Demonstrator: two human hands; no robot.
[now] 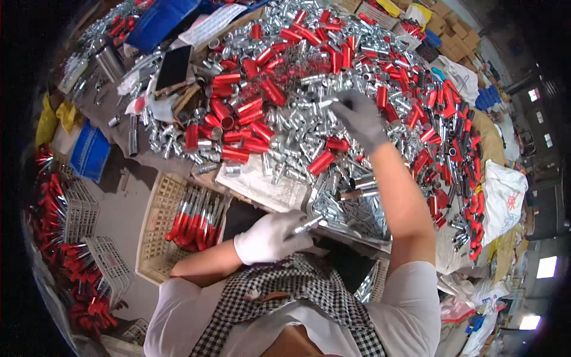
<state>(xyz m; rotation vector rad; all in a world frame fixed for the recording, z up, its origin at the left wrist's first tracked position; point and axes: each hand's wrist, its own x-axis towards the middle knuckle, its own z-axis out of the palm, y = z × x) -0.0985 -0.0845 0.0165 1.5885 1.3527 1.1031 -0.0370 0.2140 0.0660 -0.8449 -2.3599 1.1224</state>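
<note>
Working two-handed at heaped counter (pixel 107 110)

Holding silver part (pixel 308 225) in left grip (pixel 264 238), just off near edge. Reaching with right grip (pixel 360 117) into silver fittings (pixel 292 128) mid-counter; can't tell if holding any. Farther, toward far edge: red tubes (pixel 309 35).

Slim silver metal piece (pixel 309 225), slanted in the left grip (pixel 272 238), loose silver fittings (pixel 297 122), jumbled near the right grip (pixel 360 121)

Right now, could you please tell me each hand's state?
Left hand: closed on a silver metal part.
Right hand: at the metal parts pile; whether it holds anything cannot be told.
</note>
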